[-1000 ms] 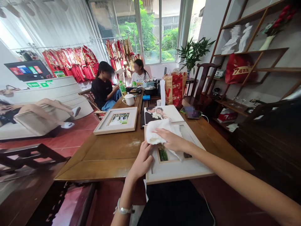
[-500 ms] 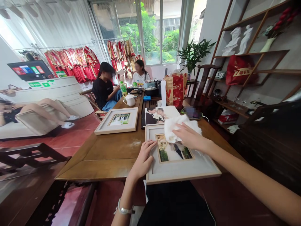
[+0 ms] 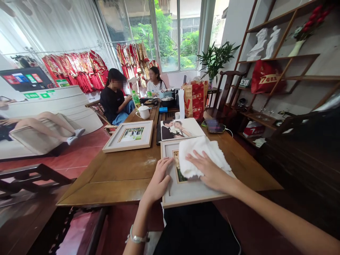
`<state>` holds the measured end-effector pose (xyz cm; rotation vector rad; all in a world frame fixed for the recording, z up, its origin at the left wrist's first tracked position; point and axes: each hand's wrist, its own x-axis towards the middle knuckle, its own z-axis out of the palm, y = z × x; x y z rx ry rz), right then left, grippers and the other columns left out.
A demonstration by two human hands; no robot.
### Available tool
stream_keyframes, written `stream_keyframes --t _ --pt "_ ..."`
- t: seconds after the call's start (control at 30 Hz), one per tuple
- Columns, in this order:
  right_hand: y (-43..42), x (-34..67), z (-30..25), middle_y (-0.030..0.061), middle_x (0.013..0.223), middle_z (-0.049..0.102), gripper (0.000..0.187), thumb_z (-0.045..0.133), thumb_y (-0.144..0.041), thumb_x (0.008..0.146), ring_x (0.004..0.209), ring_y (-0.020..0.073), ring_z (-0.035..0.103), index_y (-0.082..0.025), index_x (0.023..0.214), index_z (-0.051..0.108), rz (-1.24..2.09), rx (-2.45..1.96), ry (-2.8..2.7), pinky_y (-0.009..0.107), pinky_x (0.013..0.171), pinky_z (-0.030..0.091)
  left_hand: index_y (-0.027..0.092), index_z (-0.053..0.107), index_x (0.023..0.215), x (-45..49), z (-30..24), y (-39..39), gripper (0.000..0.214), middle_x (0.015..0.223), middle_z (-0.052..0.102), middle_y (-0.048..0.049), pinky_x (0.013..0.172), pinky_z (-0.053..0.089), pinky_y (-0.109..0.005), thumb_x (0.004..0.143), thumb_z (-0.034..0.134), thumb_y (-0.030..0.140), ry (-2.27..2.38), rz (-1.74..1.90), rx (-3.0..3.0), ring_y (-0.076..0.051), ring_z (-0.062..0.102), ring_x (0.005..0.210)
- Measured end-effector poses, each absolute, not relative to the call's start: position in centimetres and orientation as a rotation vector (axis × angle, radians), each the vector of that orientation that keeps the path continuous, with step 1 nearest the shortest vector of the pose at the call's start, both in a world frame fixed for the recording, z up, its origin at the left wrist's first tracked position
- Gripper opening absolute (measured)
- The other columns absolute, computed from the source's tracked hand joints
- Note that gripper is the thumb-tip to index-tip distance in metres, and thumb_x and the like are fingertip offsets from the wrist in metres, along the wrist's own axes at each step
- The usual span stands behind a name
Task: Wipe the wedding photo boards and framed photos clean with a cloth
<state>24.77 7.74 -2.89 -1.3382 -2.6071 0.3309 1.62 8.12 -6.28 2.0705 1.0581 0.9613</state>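
Observation:
A light wooden picture frame with a wide white mat lies at the table's near edge, overhanging it slightly. My left hand rests on the frame's left side, fingers stretched over its border and thumb apart. Under my right hand is a white cloth, bunched in folds and spread over most of the photo. The fingers of that hand lie flat and spread on the cloth, pressing it down. Only the left strip of the framed photo shows; the cloth and my right hand hide the remainder.
Behind the frame lies a couple's photo print. Another framed picture is at the left on the wooden table. Farther back stand a white teapot, a paper bag and a phone. Two people sit at the far end.
My right hand has moved nearer to me, and the cloth now covers most of the photo. Its fingers have spread flatter. My left hand stays on the frame's left side.

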Motion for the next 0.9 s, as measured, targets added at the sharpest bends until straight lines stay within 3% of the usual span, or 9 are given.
stream_keyframes --t 0.1,0.2,0.3,0.37,0.47,0.6,0.77,0.9 --pt "4.2 24.1 -1.3 0.0063 0.149 0.028 0.089 0.038 -0.002 0.055 0.139 0.0221 0.006 -0.015 0.142 0.029 0.556 -1.214 -2.709 0.052 0.112 0.012 0.021 0.044 0.131 1.6 -6.4 8.1 0.063 0.136 0.042 -0.0079 0.112 0.017 -0.05 0.07 0.039 0.005 1.05 0.977 2.071 -0.025 0.026 0.132" --pt "1.5 25.4 0.4 0.0036 0.147 0.033 0.088 0.039 -0.001 0.056 0.138 0.0228 0.015 -0.02 0.142 0.032 0.642 -1.203 -2.793 0.048 0.11 0.022 0.021 0.044 0.131 1.6 -6.6 8.1 0.063 0.137 0.041 -0.0074 0.113 0.017 -0.049 0.07 0.038 0.003 1.048 0.989 2.069 -0.024 0.025 0.133" --pt "0.8 27.4 0.9 0.008 0.14 0.043 0.08 0.04 -0.001 0.059 0.133 0.0255 0.03 -0.017 0.138 0.04 0.451 -1.361 -2.826 0.046 0.107 0.032 0.023 0.044 0.131 1.6 -6.6 8.1 0.064 0.138 0.041 -0.0062 0.113 0.017 -0.049 0.07 0.037 0.003 1.044 0.991 2.058 -0.024 0.025 0.133" --pt "1.4 28.4 0.2 0.0121 0.135 0.05 0.075 0.04 -0.001 0.06 0.131 0.0277 0.034 -0.012 0.134 0.045 0.2 -1.488 -2.812 0.049 0.106 0.031 0.023 0.044 0.131 1.6 -6.5 8.1 0.065 0.138 0.041 -0.0062 0.112 0.018 -0.049 0.07 0.037 0.003 1.045 0.988 2.055 -0.024 0.025 0.133" --pt "3.6 28.9 -1.5 0.0142 0.13 0.054 0.07 0.041 -0.001 0.06 0.131 0.0308 0.032 -0.008 0.13 0.048 -0.125 -1.624 -2.728 0.054 0.106 0.028 0.022 0.045 0.131 1.6 -6.4 8.1 0.065 0.137 0.041 -0.007 0.112 0.017 -0.05 0.069 0.038 0.003 1.059 0.968 2.054 -0.024 0.025 0.134" --pt "8.1 28.8 -2.9 0.0129 0.138 0.046 0.068 0.043 -0.005 0.064 0.133 0.0312 0.028 -0.01 0.132 0.046 -0.321 -1.662 -2.59 0.054 0.107 0.024 0.022 0.045 0.13 1.6 -6.3 8.1 0.063 0.137 0.042 -0.0074 0.112 0.017 -0.05 0.07 0.038 0.003 1.065 0.957 2.058 -0.025 0.025 0.133" --pt "12.7 28.3 -3.2 0.0153 0.141 0.04 0.067 0.044 -0.009 0.068 0.135 0.0329 0.021 -0.011 0.135 0.042 -0.341 -1.704 -2.485 0.057 0.106 0.02 0.023 0.046 0.129 1.5 -6.3 8.1 0.064 0.135 0.044 -0.0066 0.112 0.019 -0.05 0.069 0.039 0.003 1.055 0.976 2.065 -0.025 0.026 0.133" --pt "11.9 27.5 -3.3 0.0142 0.144 0.036 0.072 0.044 -0.008 0.066 0.137 0.0324 0.017 -0.013 0.137 0.039 -0.171 -1.615 -2.555 0.058 0.107 0.018 0.023 0.046 0.129 1.5 -6.4 8.1 0.063 0.135 0.044 -0.0067 0.112 0.018 -0.05 0.069 0.039 0.004 1.064 0.984 2.059 -0.025 0.027 0.132"
